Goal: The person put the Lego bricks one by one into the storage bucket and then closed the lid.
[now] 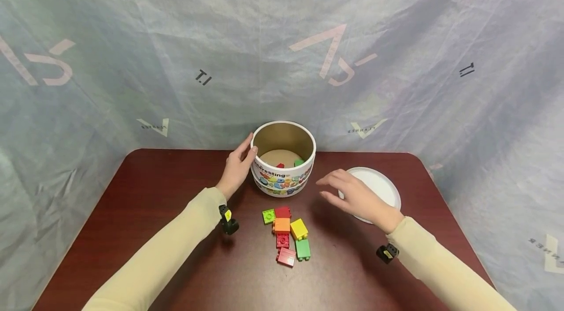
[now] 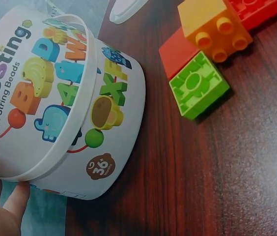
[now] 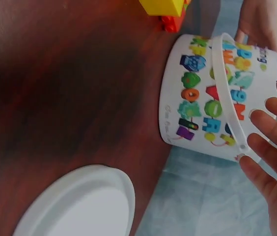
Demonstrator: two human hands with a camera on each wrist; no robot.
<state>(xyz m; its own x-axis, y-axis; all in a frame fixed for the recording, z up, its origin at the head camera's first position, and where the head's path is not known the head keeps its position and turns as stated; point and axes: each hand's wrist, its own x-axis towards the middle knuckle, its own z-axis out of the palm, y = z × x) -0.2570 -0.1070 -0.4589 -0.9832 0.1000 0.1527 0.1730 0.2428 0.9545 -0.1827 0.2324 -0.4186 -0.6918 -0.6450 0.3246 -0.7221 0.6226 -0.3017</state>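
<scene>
A white bucket (image 1: pixel 284 171) with colourful printed letters stands at the far edge of the table. My left hand (image 1: pixel 238 168) rests against its left side near the rim, fingers extended. Inside, parts of a red block (image 1: pixel 280 165) and a green block (image 1: pixel 298 162) show; the near wall hides the rest. My right hand (image 1: pixel 354 196) holds nothing; its fingers are spread and loosely bent. It hovers to the right of the bucket, partly covering a round white lid (image 1: pixel 383 186) in the head view.
Several toy building blocks lie in front of the bucket: a lime one (image 1: pixel 269 216), an orange one (image 1: pixel 282 226), a yellow one (image 1: pixel 299 228), a green one (image 1: pixel 302 249) and red ones, the nearest a red block (image 1: pixel 287 257). A grey cloth (image 1: pixel 264 56) hangs behind the table.
</scene>
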